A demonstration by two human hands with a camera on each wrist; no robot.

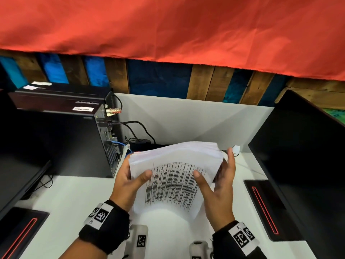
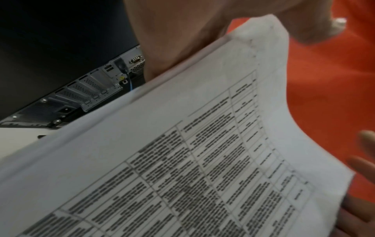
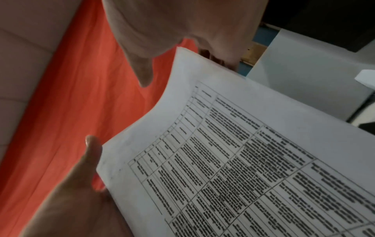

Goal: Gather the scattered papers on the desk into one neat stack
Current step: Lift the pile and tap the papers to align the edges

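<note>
A thick stack of white papers stands on its lower edge on the white desk, bowed, with a printed table on the front sheet. My left hand grips the stack's left edge, thumb on the front sheet and fingers hidden behind. My right hand holds the right edge, thumb on the front and straight fingers up along the side. The printed sheet fills the left wrist view, and the same sheet fills the right wrist view.
A black computer tower with cables stands to the left. Dark monitors sit at the left and right, with their bases on the desk. Behind are a white partition and an orange cloth.
</note>
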